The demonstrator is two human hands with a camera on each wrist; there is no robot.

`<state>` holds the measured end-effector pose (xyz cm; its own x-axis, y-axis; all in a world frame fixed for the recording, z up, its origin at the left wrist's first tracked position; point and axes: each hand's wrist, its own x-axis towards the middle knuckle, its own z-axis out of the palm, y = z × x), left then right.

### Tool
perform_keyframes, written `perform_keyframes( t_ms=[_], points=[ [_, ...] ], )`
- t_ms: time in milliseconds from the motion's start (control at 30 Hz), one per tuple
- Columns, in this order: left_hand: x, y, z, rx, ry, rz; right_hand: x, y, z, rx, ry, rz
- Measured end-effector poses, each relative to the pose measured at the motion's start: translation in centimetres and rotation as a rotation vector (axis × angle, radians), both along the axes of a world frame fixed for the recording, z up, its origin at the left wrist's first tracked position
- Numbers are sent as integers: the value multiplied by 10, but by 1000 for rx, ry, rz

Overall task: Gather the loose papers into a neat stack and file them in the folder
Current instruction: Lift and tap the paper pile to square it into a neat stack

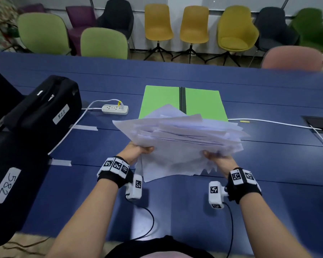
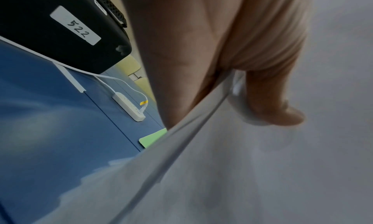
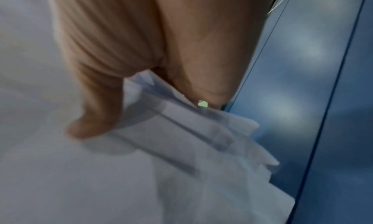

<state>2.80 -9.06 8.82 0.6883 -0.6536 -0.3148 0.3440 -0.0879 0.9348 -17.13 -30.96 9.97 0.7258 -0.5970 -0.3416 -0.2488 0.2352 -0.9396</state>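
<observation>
The left hand [image 1: 138, 148] and right hand [image 1: 215, 157] each pinch the near edge of the papers [image 1: 179, 138], thumbs on top, holding the fanned, uneven bundle above the blue surface [image 1: 268, 164]. The open green folder [image 1: 160, 99] lies flat at twelve o'clock, partly hidden behind the sheets. Because corners jut out at many angles and only one edge is gripped, loose sheets at the far side could slide free, or drooping ones could crease, if the bundle tips forward.

Even, soft overhead light fills the head view; wide-angle distortion bends the table [image 1: 268, 174] edges and smears the corners; both wrist views are dim and heavily blurred; pale ceiling-light reflections glare on the table in the wrist views.
</observation>
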Motion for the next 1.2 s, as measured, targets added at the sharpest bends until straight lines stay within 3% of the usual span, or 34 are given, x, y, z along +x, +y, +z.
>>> perform_keyframes(
  t_ms=[100, 200, 267, 367, 467, 633, 767, 933, 1200],
  points=[
    [-2, -3, 12, -19, -28, -40, 15, 8, 13, -104, -66, -189],
    [-2, -6, 33, -3, -7, 52, 26, 9, 33, -42, -144, -337],
    [0, -5, 42, -67, -21, 109, 24, 2, 39, -99, -217, -327],
    [1, 0, 43, -130, -80, 195, 13, -9, 37, -183, -279, -142],
    [-3, 3, 31, -21, -116, 129, 7, -9, 18, -172, -61, 4],
    [-8, 5, 24, 45, -97, 43, 4, -27, -19, -42, 241, -251],
    [-10, -3, 30, 65, -91, 45, 17, -30, -19, -17, 100, -399],
    [-11, -7, 32, 70, -116, 100, 30, -25, 25, -69, -249, -340],
    [-21, -17, 34, 325, -174, 285, 7, -28, -13, -182, -153, -243]
  ],
)
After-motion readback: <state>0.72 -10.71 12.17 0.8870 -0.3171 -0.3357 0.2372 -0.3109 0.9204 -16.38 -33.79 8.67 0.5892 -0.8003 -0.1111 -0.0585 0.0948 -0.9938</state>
